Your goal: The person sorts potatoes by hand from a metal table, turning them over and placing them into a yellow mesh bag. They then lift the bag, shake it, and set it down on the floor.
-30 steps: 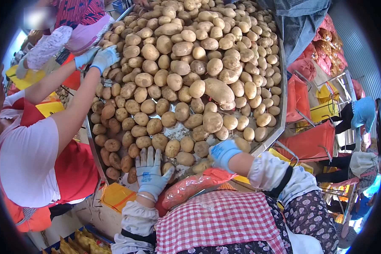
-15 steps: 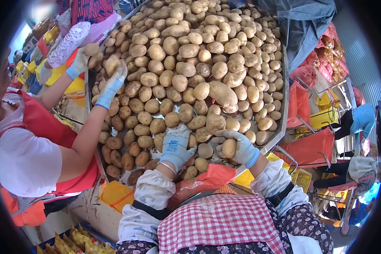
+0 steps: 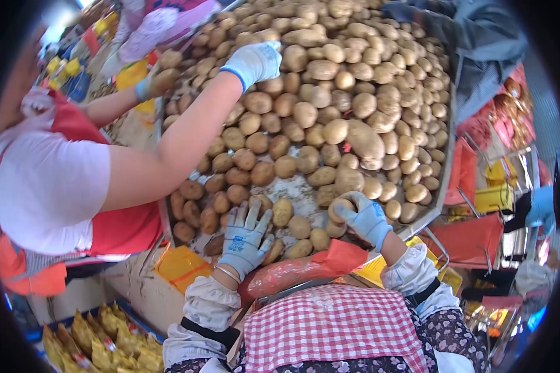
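Note:
My left hand (image 3: 243, 241), in a light blue and white glove, lies with spread fingers over potatoes at the near edge of the metal-rimmed table (image 3: 445, 180). A potato (image 3: 280, 212) sits just right of its fingertips. My right hand (image 3: 365, 219), gloved alike, has its fingers curled round a potato (image 3: 338, 210) low over the table. Between my hands lie several loose potatoes (image 3: 299, 227). A red plastic bag (image 3: 305, 268) hangs at the table edge in front of my checked apron (image 3: 336, 323).
On the left a co-worker's gloved hand (image 3: 253, 63) reaches over the large potato heap (image 3: 354, 99); their other hand (image 3: 149, 84) holds potatoes. Red bag holders (image 3: 470, 239) and yellow crates stand at right. A blue crate (image 3: 37, 336) of filled yellow bags is at lower left.
My left hand has shifted left and toward me, its fingers spreading. My right hand keeps its potato. The co-worker's nearer arm has stretched right across the heap. The view has shifted.

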Action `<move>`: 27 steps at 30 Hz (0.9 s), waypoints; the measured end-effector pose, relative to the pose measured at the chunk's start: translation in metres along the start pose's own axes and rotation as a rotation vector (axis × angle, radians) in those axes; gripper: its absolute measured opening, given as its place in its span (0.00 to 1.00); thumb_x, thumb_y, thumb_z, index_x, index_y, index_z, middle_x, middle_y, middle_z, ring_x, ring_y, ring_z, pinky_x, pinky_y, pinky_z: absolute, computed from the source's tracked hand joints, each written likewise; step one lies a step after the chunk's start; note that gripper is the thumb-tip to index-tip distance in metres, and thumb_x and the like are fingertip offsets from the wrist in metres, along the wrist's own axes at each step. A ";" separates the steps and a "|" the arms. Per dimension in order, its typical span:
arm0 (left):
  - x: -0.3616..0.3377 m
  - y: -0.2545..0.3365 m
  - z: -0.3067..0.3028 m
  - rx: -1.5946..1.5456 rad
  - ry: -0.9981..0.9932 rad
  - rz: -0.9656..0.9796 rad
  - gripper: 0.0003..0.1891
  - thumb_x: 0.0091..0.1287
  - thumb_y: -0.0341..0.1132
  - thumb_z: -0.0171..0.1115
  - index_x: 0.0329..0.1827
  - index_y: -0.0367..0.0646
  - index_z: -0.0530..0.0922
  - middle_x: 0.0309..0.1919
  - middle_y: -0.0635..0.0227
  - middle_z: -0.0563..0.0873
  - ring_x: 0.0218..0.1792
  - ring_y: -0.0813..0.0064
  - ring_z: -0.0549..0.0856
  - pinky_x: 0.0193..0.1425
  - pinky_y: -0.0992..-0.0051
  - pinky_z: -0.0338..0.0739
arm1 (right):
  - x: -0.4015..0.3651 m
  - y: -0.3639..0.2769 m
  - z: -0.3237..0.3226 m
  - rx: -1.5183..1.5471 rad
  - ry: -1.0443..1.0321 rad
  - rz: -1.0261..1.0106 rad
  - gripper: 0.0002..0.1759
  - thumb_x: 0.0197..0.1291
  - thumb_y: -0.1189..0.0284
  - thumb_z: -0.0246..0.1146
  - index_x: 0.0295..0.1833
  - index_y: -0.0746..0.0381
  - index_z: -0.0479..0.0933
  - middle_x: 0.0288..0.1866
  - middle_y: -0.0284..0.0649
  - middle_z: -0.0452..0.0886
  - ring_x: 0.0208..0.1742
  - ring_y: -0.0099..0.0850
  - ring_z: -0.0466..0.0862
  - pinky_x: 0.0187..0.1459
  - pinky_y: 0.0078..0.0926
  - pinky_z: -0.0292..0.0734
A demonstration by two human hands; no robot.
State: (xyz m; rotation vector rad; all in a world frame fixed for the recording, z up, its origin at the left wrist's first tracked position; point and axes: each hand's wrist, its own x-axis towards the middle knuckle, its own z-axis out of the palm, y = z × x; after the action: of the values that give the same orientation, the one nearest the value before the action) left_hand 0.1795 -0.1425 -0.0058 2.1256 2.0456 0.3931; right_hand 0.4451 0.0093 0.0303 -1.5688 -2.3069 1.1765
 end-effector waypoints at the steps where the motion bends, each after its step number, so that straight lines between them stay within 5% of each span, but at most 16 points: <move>1: -0.010 -0.007 -0.002 -0.112 0.012 0.020 0.30 0.62 0.46 0.59 0.68 0.48 0.71 0.70 0.53 0.65 0.70 0.48 0.63 0.75 0.51 0.53 | -0.003 -0.011 0.002 -0.002 -0.032 -0.022 0.30 0.60 0.47 0.63 0.55 0.61 0.76 0.45 0.44 0.84 0.45 0.34 0.84 0.48 0.33 0.79; 3: -0.030 -0.019 -0.019 -0.288 0.143 -0.075 0.25 0.67 0.43 0.55 0.67 0.43 0.71 0.68 0.52 0.68 0.69 0.51 0.67 0.74 0.53 0.57 | -0.005 -0.030 0.013 -0.429 0.046 -0.115 0.31 0.55 0.46 0.65 0.56 0.57 0.76 0.48 0.48 0.83 0.48 0.44 0.84 0.49 0.38 0.78; 4: -0.046 -0.029 -0.029 -0.458 0.286 -0.296 0.23 0.70 0.42 0.52 0.65 0.40 0.72 0.66 0.53 0.71 0.67 0.53 0.70 0.73 0.55 0.59 | 0.001 -0.027 0.018 -0.441 0.042 -0.179 0.31 0.55 0.45 0.64 0.56 0.56 0.76 0.49 0.50 0.82 0.49 0.50 0.82 0.50 0.42 0.77; 5: -0.064 -0.038 -0.037 -0.624 0.440 -0.517 0.22 0.73 0.41 0.48 0.64 0.37 0.72 0.64 0.53 0.75 0.65 0.56 0.73 0.72 0.58 0.62 | 0.003 -0.038 0.015 -0.518 -0.005 -0.183 0.31 0.55 0.44 0.64 0.56 0.56 0.75 0.48 0.49 0.82 0.48 0.48 0.83 0.48 0.42 0.77; 8: -0.123 -0.068 -0.054 -1.011 0.778 -0.734 0.24 0.77 0.44 0.42 0.62 0.32 0.72 0.59 0.53 0.78 0.61 0.60 0.77 0.70 0.63 0.67 | 0.015 -0.042 0.019 -0.557 -0.057 -0.189 0.32 0.55 0.44 0.64 0.55 0.56 0.75 0.45 0.49 0.83 0.45 0.49 0.83 0.45 0.43 0.77; 11: -0.181 -0.080 -0.045 -0.962 0.854 -0.889 0.27 0.78 0.48 0.39 0.62 0.31 0.72 0.58 0.53 0.79 0.58 0.63 0.79 0.66 0.65 0.71 | 0.016 -0.037 0.020 -0.573 -0.035 -0.262 0.36 0.53 0.46 0.67 0.61 0.57 0.72 0.45 0.49 0.84 0.47 0.49 0.84 0.48 0.41 0.78; 13: -0.210 -0.077 -0.025 -0.973 0.901 -0.922 0.29 0.78 0.49 0.38 0.62 0.30 0.71 0.57 0.53 0.79 0.56 0.63 0.80 0.64 0.66 0.73 | 0.012 -0.057 0.013 -0.517 -0.137 -0.087 0.38 0.52 0.46 0.68 0.63 0.58 0.71 0.47 0.52 0.83 0.50 0.48 0.83 0.50 0.40 0.78; 17: -0.238 -0.070 0.024 -0.997 0.800 -1.091 0.25 0.77 0.46 0.44 0.64 0.31 0.70 0.57 0.52 0.79 0.56 0.63 0.81 0.63 0.67 0.74 | 0.013 -0.059 0.013 -0.516 -0.159 -0.140 0.38 0.54 0.47 0.68 0.65 0.59 0.70 0.45 0.53 0.84 0.48 0.49 0.85 0.47 0.39 0.79; 19: -0.239 -0.066 0.041 -0.724 0.615 -1.075 0.22 0.77 0.42 0.46 0.63 0.32 0.71 0.56 0.48 0.80 0.55 0.59 0.82 0.61 0.69 0.75 | 0.011 -0.053 0.011 -0.542 -0.086 -0.180 0.31 0.56 0.46 0.64 0.58 0.56 0.74 0.39 0.50 0.84 0.40 0.44 0.86 0.42 0.38 0.79; 23: -0.247 -0.084 0.067 -0.835 0.488 -1.070 0.20 0.76 0.39 0.48 0.64 0.34 0.71 0.57 0.54 0.81 0.56 0.64 0.81 0.63 0.71 0.72 | 0.017 -0.043 0.017 0.013 0.118 -0.155 0.24 0.67 0.51 0.56 0.52 0.62 0.77 0.31 0.40 0.82 0.26 0.29 0.82 0.26 0.27 0.76; 25: -0.251 -0.099 0.080 -0.128 -0.059 -0.464 0.19 0.72 0.35 0.48 0.63 0.35 0.72 0.55 0.45 0.79 0.54 0.51 0.81 0.60 0.67 0.75 | 0.003 -0.062 0.010 0.927 -0.083 0.214 0.25 0.69 0.52 0.52 0.51 0.65 0.76 0.34 0.41 0.82 0.26 0.30 0.81 0.26 0.26 0.77; 27: -0.236 -0.098 0.087 -0.324 -0.119 -0.465 0.20 0.71 0.34 0.48 0.63 0.35 0.71 0.56 0.46 0.79 0.55 0.50 0.80 0.61 0.67 0.74 | -0.013 -0.077 0.012 1.068 -0.191 0.208 0.23 0.68 0.55 0.54 0.52 0.65 0.76 0.37 0.43 0.83 0.33 0.33 0.83 0.35 0.29 0.82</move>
State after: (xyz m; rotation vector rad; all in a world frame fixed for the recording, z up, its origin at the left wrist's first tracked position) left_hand 0.1057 -0.3671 -0.1356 1.4055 2.1462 0.4733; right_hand 0.3879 -0.0200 0.0761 -1.2595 -1.1294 2.1452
